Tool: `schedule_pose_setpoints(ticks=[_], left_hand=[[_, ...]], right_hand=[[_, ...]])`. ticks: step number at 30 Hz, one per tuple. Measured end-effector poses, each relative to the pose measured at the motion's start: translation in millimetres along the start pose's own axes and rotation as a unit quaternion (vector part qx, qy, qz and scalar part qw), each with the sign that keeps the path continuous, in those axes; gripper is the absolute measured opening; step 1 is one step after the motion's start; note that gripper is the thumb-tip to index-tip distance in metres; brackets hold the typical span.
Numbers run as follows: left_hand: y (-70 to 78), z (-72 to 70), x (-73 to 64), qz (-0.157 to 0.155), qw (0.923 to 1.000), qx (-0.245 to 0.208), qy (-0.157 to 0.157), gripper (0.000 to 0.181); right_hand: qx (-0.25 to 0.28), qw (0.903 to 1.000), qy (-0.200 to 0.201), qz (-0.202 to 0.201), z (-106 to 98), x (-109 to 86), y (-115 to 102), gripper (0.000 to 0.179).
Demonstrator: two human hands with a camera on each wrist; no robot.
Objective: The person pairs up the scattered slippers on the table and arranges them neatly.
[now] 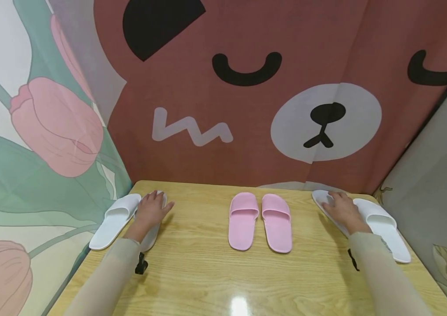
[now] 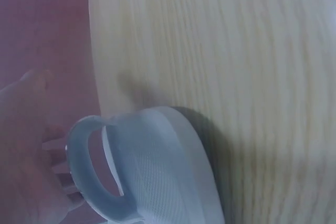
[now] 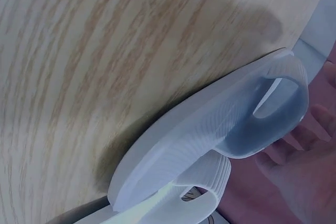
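At the left end of the wooden table, my left hand (image 1: 150, 212) is over the strap of the inner white slipper (image 1: 151, 239), fingers spread and thumb pointing right. In the left wrist view its fingers lie just beyond the strap of that slipper (image 2: 170, 166). My right hand (image 1: 344, 211) reaches over the inner white slipper (image 1: 320, 197) at the right end, covering much of it. The right wrist view has its loosely extended fingers close by the strap (image 3: 286, 114). Both hands partly hide the slippers under them.
Outer white slippers stand beside them, one at the left edge (image 1: 109, 228) and one at the right edge (image 1: 389, 237). Two pink slippers, left (image 1: 241, 230) and right (image 1: 279, 232), sit mid-table (image 1: 196, 272). A bear-print cloth (image 1: 247, 162) hangs behind.
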State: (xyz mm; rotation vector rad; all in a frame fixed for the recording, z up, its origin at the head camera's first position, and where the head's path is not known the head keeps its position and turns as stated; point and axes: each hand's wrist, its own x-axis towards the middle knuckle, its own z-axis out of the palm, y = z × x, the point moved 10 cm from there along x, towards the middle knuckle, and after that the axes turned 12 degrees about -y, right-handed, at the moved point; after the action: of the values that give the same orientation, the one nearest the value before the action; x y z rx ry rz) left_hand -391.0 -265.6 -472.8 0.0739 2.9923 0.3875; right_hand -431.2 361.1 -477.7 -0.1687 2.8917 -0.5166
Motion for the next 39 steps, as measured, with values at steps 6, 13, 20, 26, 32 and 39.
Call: schedule_pose_setpoints(ticks=[6, 13, 20, 26, 32, 39], left_hand=[[-4.4, -1.6, -2.4, -0.007, 0.9999, -0.008, -0.002, 0.074], [-14.4, 2.5, -1.7, -0.021, 0.9995, -0.021, -0.010, 0.075], [-19.3, 4.3, -0.1, -0.028, 0.9993, -0.022, -0.006, 0.075], [-21.5, 4.4, -0.1, -0.032, 0.9991, -0.026, -0.008, 0.075], [-22.8, 6.6, -0.2, -0.033, 0.9991, -0.027, -0.007, 0.074], [-24.9, 4.6, -0.3, -0.033, 0.9990, -0.029, -0.005, 0.072]], right_hand=[[0.001, 1.0000, -0.009, 0.001, 5, 4.6, 3, 0.067], [-0.014, 0.9999, 0.000, 0.002, 5, 4.7, 3, 0.067], [-0.016, 0.9998, 0.001, 0.009, 6, 5.3, 8, 0.067], [-0.022, 0.9996, -0.008, 0.016, 8, 9.7, 11, 0.068], [-0.031, 0.9990, -0.020, 0.024, 7, 9.9, 14, 0.070], [-0.032, 0.9985, -0.039, 0.020, 13, 11.2, 18, 0.073]])
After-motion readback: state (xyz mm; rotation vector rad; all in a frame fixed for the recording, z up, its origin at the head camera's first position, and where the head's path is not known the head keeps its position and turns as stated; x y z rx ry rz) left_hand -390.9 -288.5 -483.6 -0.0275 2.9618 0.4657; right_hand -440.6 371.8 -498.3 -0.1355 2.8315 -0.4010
